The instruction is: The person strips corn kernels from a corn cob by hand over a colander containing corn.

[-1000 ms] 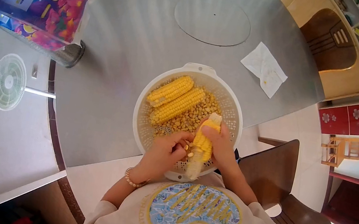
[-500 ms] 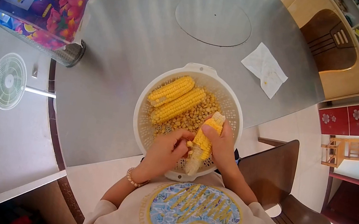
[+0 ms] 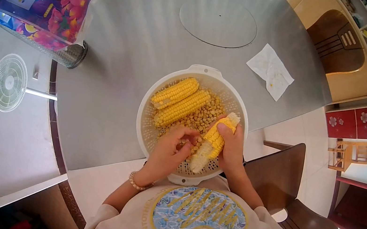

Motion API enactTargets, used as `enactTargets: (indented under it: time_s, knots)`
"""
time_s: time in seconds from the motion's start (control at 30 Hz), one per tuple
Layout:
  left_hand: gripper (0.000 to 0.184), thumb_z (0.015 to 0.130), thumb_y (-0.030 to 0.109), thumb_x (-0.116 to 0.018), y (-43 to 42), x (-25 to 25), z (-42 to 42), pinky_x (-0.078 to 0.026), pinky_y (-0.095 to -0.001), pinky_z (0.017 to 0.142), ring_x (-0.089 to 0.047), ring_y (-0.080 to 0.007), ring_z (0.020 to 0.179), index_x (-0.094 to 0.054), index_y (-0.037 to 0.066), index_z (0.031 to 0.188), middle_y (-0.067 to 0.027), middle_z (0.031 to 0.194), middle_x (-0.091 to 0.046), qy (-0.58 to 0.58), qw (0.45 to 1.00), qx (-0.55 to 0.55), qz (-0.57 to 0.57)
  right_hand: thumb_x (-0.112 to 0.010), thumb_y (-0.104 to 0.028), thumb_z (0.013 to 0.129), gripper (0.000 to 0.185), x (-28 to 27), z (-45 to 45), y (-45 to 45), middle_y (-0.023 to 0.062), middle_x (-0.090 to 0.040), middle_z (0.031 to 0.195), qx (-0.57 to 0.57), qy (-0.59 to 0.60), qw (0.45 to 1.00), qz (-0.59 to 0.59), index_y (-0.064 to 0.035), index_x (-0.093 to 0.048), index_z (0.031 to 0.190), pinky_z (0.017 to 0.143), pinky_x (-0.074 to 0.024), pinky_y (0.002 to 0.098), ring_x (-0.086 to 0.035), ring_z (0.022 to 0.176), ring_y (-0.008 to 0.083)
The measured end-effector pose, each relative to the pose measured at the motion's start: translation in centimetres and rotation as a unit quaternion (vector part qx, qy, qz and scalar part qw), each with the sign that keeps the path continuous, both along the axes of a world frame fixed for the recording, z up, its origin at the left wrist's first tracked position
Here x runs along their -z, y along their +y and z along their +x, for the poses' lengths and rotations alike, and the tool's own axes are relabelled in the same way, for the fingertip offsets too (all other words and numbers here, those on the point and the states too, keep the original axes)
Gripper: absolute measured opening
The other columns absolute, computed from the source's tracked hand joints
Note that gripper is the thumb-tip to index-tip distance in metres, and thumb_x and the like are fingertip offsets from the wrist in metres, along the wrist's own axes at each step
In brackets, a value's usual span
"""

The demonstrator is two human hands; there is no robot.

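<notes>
My right hand (image 3: 232, 145) is wrapped round a partly stripped corn cob (image 3: 215, 139), which tilts over the near right side of a white colander (image 3: 143, 133). Bare pale core shows at the cob's lower end, with yellow kernels along its middle. My left hand (image 3: 169, 149) hovers just left of the cob, apart from it, its fingers curled and its thumb separated from them. Two corn cobs with full rows of kernels (image 3: 182, 108) lie side by side at the colander's far left. Loose corn kernels (image 3: 199, 118) cover much of its bottom.
The colander stands at the near edge of a grey table (image 3: 112, 80). A crumpled white tissue (image 3: 271, 73) lies at the right. A flowered package (image 3: 51, 0) sits in a mesh basket (image 3: 74, 54) at the far left. A brown chair (image 3: 274, 175) is beside me.
My left hand has drawn away from the cob and its fingers have parted. My right hand has shifted slightly right, tilting the cob further that way.
</notes>
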State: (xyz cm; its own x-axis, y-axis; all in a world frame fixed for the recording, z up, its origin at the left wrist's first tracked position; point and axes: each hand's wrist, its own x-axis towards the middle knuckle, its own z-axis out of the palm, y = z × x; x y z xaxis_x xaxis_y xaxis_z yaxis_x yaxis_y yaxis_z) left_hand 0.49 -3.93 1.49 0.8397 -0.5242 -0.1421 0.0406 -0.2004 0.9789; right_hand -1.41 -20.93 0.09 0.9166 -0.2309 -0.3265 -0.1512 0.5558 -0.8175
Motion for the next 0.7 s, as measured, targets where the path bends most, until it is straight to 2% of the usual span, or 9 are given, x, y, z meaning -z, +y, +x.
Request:
enactTargets:
  time_s: [0.03, 0.1, 0.13, 0.2, 0.33, 0.4, 0.63, 0.7]
  knots:
    - [0.026, 0.092, 0.005, -0.045, -0.1, 0.4, 0.2, -0.050, -0.0247, 0.074, -0.057, -0.0134, 0.094, -0.050, 0.002, 0.118, -0.0090, 0.103, -0.058, 0.000, 1.000, 0.000, -0.001, -0.060, -0.011, 0.084, 0.028, 0.1, 0.0, 0.0, 0.0046, -0.054, 0.093, 0.000, 0.000, 1.000, -0.001, -0.0024, -0.048, 0.108, 0.071, -0.0469, 0.0249, -0.054, 0.082, 0.0102]
    - [0.030, 0.091, 0.017, -0.053, -0.3, 0.8, 1.0, -0.050, -0.0300, 0.076, -0.062, -0.0207, 0.081, -0.052, 0.000, 0.115, -0.0096, 0.092, -0.063, -0.201, 0.979, -0.036, 0.009, -0.061, -0.013, 0.085, 0.028, 0.3, 0.1, 0.1, 0.0039, -0.054, 0.091, -0.006, 0.001, 0.995, -0.095, -0.0022, -0.047, 0.108, 0.071, -0.0463, 0.0242, -0.054, 0.081, 0.0098]
    - [0.030, 0.091, 0.017, -0.053, -0.4, 0.3, 0.7, -0.050, -0.0300, 0.076, -0.062, -0.0207, 0.081, -0.052, 0.000, 0.115, -0.0096, 0.092, -0.063, -0.201, 0.979, -0.036, 0.009, -0.061, -0.013, 0.085, 0.028, 0.1, 0.1, 0.2, 0.0039, -0.054, 0.091, -0.006, 0.001, 0.995, -0.095, -0.0022, -0.047, 0.108, 0.071, -0.0463, 0.0242, -0.054, 0.081, 0.0098]
    - [0.040, 0.087, 0.024, -0.059, -0.4, -1.0, 0.1, -0.050, -0.0311, 0.077, -0.063, -0.0224, 0.083, -0.051, 0.000, 0.118, -0.0126, 0.095, -0.063, 0.017, 1.000, 0.010, 0.000, -0.061, -0.016, 0.087, 0.030, -0.6, 0.0, 0.4, 0.0038, -0.054, 0.091, -0.029, 0.009, 0.988, -0.148, -0.0021, -0.047, 0.109, 0.070, -0.0461, 0.0241, -0.053, 0.080, 0.0095]
    - [0.048, 0.083, 0.027, -0.064, -0.3, -1.0, -0.1, -0.051, -0.0311, 0.074, -0.064, -0.0219, 0.082, -0.050, -0.001, 0.119, -0.0146, 0.096, -0.064, 0.030, 0.998, 0.023, 0.047, -0.061, -0.018, 0.087, 0.031, -0.6, -0.2, 0.5, 0.0043, -0.055, 0.091, -0.060, -0.014, 0.969, -0.240, -0.0016, -0.046, 0.109, 0.069, -0.0461, 0.0245, -0.054, 0.080, 0.0101]
    - [0.049, 0.081, 0.027, -0.065, -0.3, -1.1, -0.1, -0.051, -0.0314, 0.071, -0.065, -0.0214, 0.077, -0.050, -0.002, 0.118, -0.0151, 0.090, -0.064, 0.043, 0.997, 0.020, 0.063, -0.063, -0.020, 0.086, 0.035, -0.2, -0.2, 0.5, 0.0056, -0.057, 0.092, -0.085, -0.038, 0.947, -0.309, -0.0012, -0.045, 0.109, 0.068, -0.0464, 0.0257, -0.055, 0.080, 0.0109]
    - [0.043, 0.075, 0.017, -0.062, -0.5, -1.1, -0.2, -0.051, -0.0324, 0.065, -0.064, -0.0225, 0.068, -0.052, -0.001, 0.114, -0.0129, 0.078, -0.064, 0.015, 0.996, 0.015, 0.088, -0.066, -0.021, 0.083, 0.043, 0.1, -0.5, 0.6, 0.0091, -0.059, 0.089, -0.124, -0.043, 0.925, -0.357, 0.0004, -0.042, 0.112, 0.068, -0.0469, 0.0285, -0.057, 0.077, 0.0135]
    - [0.040, 0.074, 0.015, -0.060, -0.6, -1.3, -0.2, -0.050, -0.0339, 0.061, -0.062, -0.0252, 0.062, -0.054, 0.000, 0.111, -0.0124, 0.071, -0.063, -0.034, 0.990, 0.023, 0.132, -0.066, -0.020, 0.083, 0.045, 0.4, -0.6, 0.6, 0.0099, -0.059, 0.089, -0.128, -0.032, 0.925, -0.356, 0.0016, -0.041, 0.113, 0.069, -0.0470, 0.0290, -0.058, 0.078, 0.0145]
